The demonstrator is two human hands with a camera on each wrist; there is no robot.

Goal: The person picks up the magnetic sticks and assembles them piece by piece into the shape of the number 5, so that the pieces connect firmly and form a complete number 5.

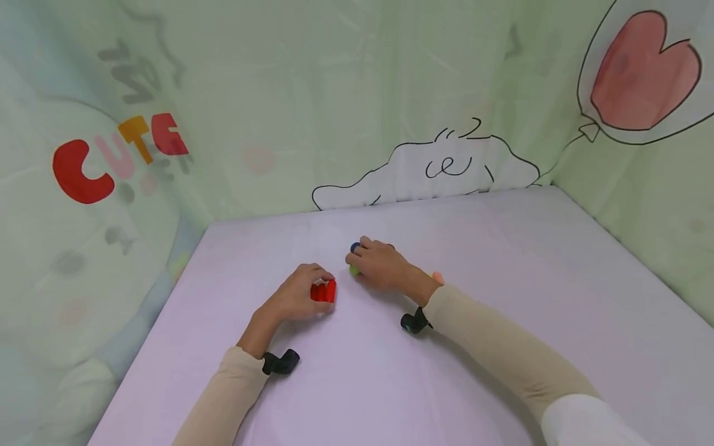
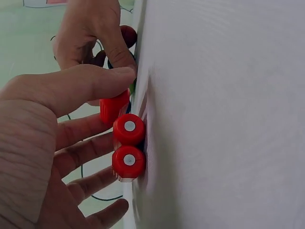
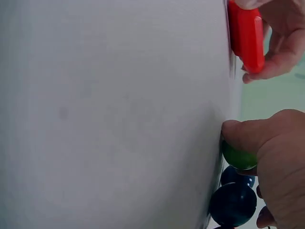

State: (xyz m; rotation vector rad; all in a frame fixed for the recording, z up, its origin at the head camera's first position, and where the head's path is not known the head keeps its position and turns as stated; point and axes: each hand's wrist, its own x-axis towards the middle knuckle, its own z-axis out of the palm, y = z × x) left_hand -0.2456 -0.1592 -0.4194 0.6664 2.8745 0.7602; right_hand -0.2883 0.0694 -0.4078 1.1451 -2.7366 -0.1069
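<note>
My left hand [image 1: 295, 294] curls round a few short red cylinders [image 1: 322, 292] at the table's middle left. In the left wrist view, its thumb presses one red cylinder [image 2: 114, 107] against the fingers. Two more, with white discs on their round ends, stand beside it close to the tabletop. My right hand [image 1: 382, 265] bends over a small group of balls a little farther back and to the right. Its thumb lies against a green ball [image 3: 238, 157], with a fingertip on the other side. Dark blue balls [image 3: 233, 204] sit just beyond, partly hidden by that hand.
An orange piece [image 1: 437, 277] with a bit of yellow shows behind the right wrist. The pale table [image 1: 357, 384] meets printed cloth walls [image 1: 268, 124] at the back and sides. Each wrist wears a small black camera [image 1: 414, 322].
</note>
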